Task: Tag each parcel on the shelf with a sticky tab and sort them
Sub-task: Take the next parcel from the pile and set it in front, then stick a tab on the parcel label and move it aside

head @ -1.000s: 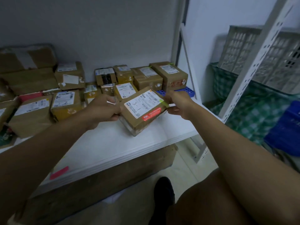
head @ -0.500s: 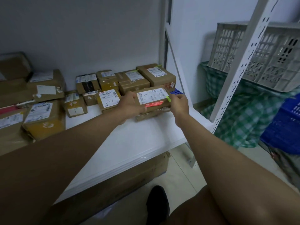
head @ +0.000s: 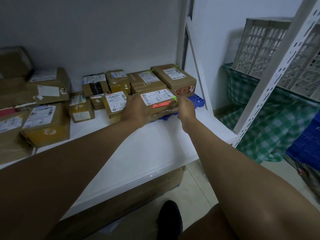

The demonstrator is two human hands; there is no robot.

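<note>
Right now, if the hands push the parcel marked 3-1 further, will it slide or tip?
The parcel marked 3-1 is flat and low, so it probably slides, not tips. Its cardboard looks stiff. It partly rests on the blue tray, which may catch it.

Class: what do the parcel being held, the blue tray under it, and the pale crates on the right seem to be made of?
Parcel: matte brown cardboard with a paper label, creased edges.
Blue tray: probably moulded plastic, given its even grid of holes and saturated colour.
Crates: likely rigid plastic, given their uniform pale lattice walls.
</note>
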